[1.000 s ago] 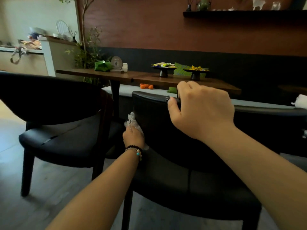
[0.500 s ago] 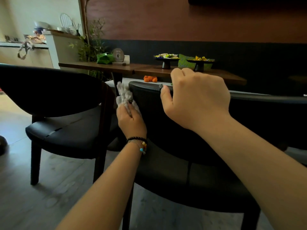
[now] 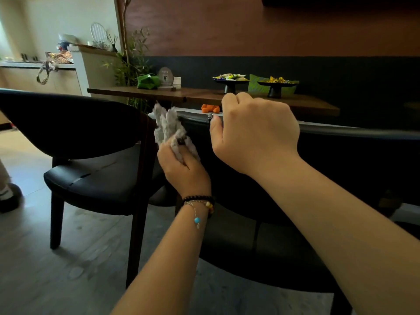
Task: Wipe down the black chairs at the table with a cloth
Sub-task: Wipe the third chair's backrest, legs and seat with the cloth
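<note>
On the chair back (image 3: pixel 250 178), left hand (image 3: pixel 184 169) presses cloth (image 3: pixel 167 126) (bunched); right hand (image 3: pixel 256 135) grips rim.

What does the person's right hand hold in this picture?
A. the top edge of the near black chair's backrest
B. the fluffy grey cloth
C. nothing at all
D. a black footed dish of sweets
A: the right hand grips the top edge of the near black chair's backrest, while the left hand holds the fluffy grey cloth.
</note>
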Action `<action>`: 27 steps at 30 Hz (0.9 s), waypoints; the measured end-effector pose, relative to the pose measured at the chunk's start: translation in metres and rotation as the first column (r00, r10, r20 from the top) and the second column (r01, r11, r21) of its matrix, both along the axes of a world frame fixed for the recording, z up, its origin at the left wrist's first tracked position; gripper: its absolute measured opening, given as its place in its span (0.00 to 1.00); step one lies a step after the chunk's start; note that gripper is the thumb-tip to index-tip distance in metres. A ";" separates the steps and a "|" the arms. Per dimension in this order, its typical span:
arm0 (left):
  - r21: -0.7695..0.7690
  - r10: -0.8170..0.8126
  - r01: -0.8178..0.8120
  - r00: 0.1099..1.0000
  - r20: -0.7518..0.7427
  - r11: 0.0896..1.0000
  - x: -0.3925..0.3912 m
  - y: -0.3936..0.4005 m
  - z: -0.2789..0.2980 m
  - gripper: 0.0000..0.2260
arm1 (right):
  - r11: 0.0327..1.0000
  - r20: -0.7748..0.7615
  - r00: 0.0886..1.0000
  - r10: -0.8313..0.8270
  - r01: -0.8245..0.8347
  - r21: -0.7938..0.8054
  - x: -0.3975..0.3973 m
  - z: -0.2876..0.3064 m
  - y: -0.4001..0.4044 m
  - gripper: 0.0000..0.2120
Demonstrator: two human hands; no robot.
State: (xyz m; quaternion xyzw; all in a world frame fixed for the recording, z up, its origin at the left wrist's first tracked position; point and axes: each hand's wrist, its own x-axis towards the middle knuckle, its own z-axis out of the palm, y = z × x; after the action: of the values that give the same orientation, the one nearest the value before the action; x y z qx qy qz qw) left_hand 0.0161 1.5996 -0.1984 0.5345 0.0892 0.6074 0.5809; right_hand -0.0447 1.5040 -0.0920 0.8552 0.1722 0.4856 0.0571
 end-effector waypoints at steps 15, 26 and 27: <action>-0.065 -0.221 0.223 0.975 0.025 0.973 -0.021 0.039 0.017 0.28 | 0.999 -0.721 0.692 -0.037 0.047 -0.005 -0.003 0.055 -0.055 0.33; -0.309 -0.222 0.184 0.971 -0.094 0.933 0.000 -0.016 0.000 0.18 | 0.998 -0.759 0.651 0.007 0.038 0.042 0.012 0.050 -0.054 0.34; -0.328 -0.210 0.161 0.970 -0.119 0.931 0.000 -0.019 -0.005 0.17 | 0.998 -0.756 0.654 0.004 0.041 0.041 0.012 0.050 -0.054 0.34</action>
State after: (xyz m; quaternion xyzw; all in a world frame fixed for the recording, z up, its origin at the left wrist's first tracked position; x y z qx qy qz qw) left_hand 0.0166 1.5809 -0.2039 0.4853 0.1786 0.4850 0.7053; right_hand -0.0324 1.4500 -0.0422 0.9825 0.1586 0.0899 -0.0378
